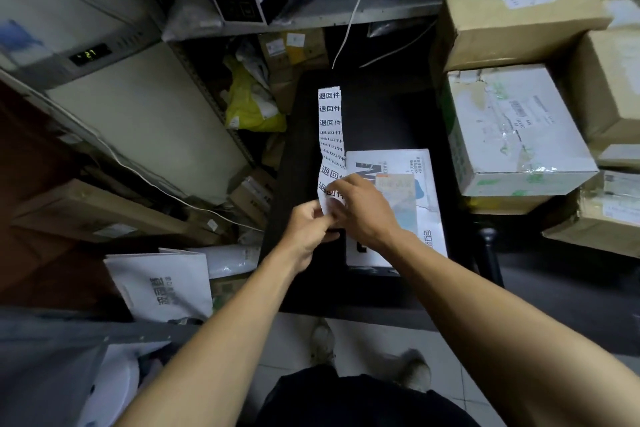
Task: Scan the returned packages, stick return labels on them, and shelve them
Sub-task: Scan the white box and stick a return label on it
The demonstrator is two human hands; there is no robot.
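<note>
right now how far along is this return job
Done: white flat package lies on the black table. In hand: left hand and right hand pinch the label strip at its near end. Left: stick a label on, then shelve.

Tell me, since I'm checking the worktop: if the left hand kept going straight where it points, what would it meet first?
Probably the label strip it already pinches, with the right hand just beyond. The left hand points up and right; depth is uncertain.

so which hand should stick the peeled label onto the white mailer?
Right, probably. The right hand already hovers over the white mailer, pinching the label strip end; the left hand sits off the mailer, holding the strip.
</note>
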